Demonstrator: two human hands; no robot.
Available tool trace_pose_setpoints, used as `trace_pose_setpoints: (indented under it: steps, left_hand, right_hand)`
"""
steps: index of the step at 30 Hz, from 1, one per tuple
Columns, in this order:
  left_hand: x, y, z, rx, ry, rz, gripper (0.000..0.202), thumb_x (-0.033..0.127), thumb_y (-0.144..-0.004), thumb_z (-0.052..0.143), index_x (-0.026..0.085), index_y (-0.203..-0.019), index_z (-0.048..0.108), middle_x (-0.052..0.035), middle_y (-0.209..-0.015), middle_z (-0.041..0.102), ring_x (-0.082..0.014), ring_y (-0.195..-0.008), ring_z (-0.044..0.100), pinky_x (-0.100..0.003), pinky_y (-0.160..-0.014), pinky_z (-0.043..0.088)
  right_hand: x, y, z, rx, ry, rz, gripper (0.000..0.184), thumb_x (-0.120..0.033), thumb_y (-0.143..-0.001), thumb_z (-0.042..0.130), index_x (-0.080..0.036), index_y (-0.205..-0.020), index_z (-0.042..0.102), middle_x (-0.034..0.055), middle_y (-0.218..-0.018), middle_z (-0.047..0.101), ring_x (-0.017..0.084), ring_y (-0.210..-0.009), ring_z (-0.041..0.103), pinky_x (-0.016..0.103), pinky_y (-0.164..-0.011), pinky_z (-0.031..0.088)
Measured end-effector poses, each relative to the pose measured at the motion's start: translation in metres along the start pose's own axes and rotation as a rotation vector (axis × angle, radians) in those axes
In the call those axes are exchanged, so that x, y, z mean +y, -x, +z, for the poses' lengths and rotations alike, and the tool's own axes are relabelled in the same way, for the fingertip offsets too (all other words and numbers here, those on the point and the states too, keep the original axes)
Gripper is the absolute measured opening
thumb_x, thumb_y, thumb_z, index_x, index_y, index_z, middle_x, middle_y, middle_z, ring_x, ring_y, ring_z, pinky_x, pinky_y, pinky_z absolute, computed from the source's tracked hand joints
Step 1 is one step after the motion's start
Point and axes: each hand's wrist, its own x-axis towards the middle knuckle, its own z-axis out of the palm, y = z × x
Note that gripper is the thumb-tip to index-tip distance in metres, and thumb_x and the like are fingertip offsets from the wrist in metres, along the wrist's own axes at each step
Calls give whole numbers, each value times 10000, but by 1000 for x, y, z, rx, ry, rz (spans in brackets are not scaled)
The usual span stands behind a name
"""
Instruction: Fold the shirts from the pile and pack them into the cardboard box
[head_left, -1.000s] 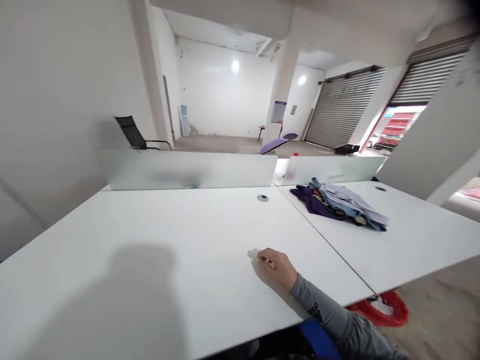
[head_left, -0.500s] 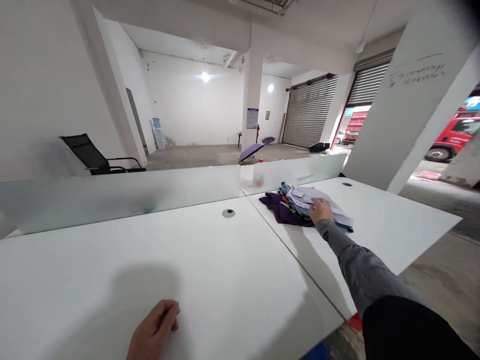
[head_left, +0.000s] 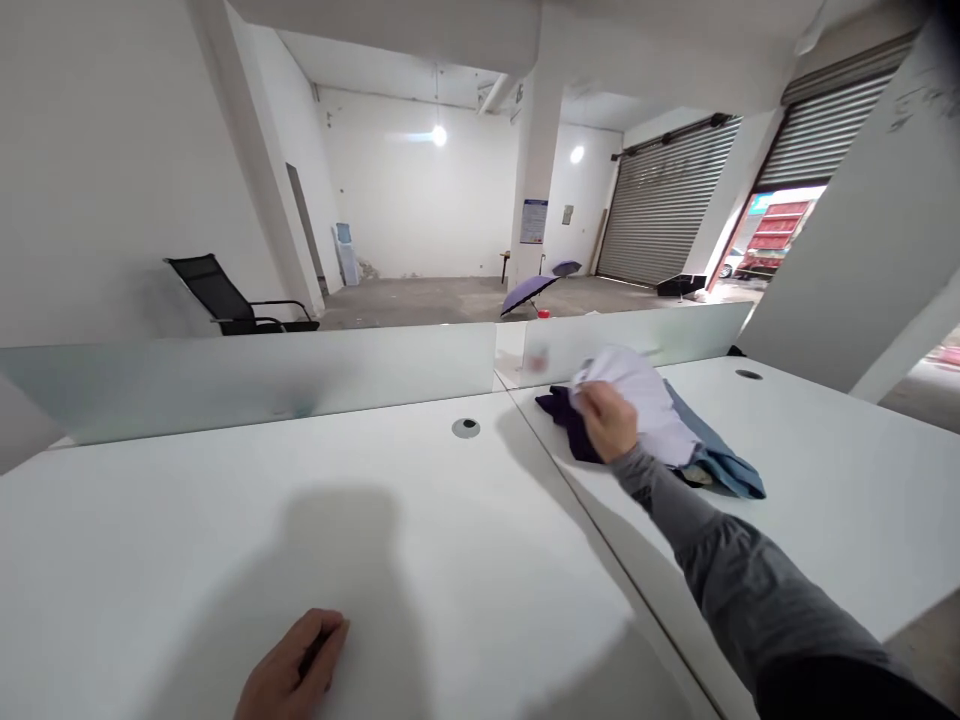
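Observation:
My right hand (head_left: 609, 420) pinches the left edge of a white garment (head_left: 646, 395), partly lifted off a small pile of folded clothes on the right part of the white table. Dark purple cloth (head_left: 559, 408) shows under it on the left, and a blue garment (head_left: 724, 460) sticks out on the right. The white cloth is blurred by motion, and the middle of the pile is hidden beneath it. Low over the front of the table, my left hand (head_left: 292, 665) is curled with thumb against fingers, with nothing visible in it.
The white table (head_left: 420, 540) has a seam and round cable holes. Along its back edge runs a frosted divider (head_left: 300, 385). Beyond stand a black chair (head_left: 214, 295), purple umbrellas (head_left: 529, 292) and a water dispenser (head_left: 346, 255).
My right hand has taken hold of the white garment and pulled it up and leftward, shifting the blue garment to the right. The view has turned slightly left; my left hand stays much the same.

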Motion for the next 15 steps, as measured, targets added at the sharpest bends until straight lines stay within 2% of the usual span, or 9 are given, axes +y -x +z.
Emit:
trace_pose_setpoints:
  steps: [2,4,6,7,9,12,13,15]
  left_hand:
    - [-1,-2,-4,-53,6,35,391,631,-796,511,248,-754,578,35,-562,519,-181,-574,548,-286,-600,485]
    - [1,-2,-8,-72,58,44,410,617,-847,465,225,-786,568,27,-580,530,-173,-590,551,-280,-604,481]
    - [4,-2,-12,-57,149,27,423,603,-882,427,203,-865,564,6,-666,592,-168,-617,569,-278,-609,487]
    - [5,-2,-13,-37,191,27,427,596,-890,421,194,-922,561,-9,-730,622,-170,-651,587,-282,-625,496]
    - [4,-3,-15,12,237,56,432,571,-892,446,178,-1046,538,-43,-883,654,-185,-780,628,-301,-716,515]
    - [-2,-4,-14,85,213,109,515,494,-838,571,164,-1218,459,-71,-1032,641,-218,-977,624,-340,-857,498]
    - [-4,-5,-13,101,185,116,564,456,-817,603,157,-1263,430,-62,-1001,638,-222,-957,625,-350,-854,495]
    - [-8,-6,-11,125,138,125,596,372,-796,616,149,-1307,406,-11,-843,607,-205,-803,618,-350,-776,497]
  right_hand:
    - [-70,36,18,-148,-184,-136,285,-316,-951,385,-226,-1032,643,78,-1007,692,208,-962,644,349,-867,513]
    - [-132,82,27,-341,-464,-379,307,-261,-980,337,-219,-1061,630,72,-1026,703,172,-970,649,299,-849,517]
    - [-177,123,26,-600,-653,-638,303,-251,-988,339,-227,-1060,632,58,-1048,708,154,-981,649,288,-877,505]
    - [-191,138,23,-708,-708,-716,290,-251,-987,356,-227,-1076,630,55,-1065,707,150,-985,649,287,-885,501]
    - [-200,157,16,-813,-730,-722,272,-251,-980,400,-224,-1144,616,63,-1120,693,154,-1025,641,303,-913,492]
    - [-178,164,13,-677,-601,-529,346,-315,-943,514,-209,-1268,567,114,-1233,643,218,-1151,587,397,-980,474]
    - [-167,165,14,-629,-530,-461,424,-360,-910,572,-203,-1303,550,136,-1277,614,249,-1181,567,431,-985,475]
    - [-147,168,19,-588,-402,-347,532,-412,-846,651,-187,-1317,552,169,-1306,581,296,-1183,556,473,-956,496]
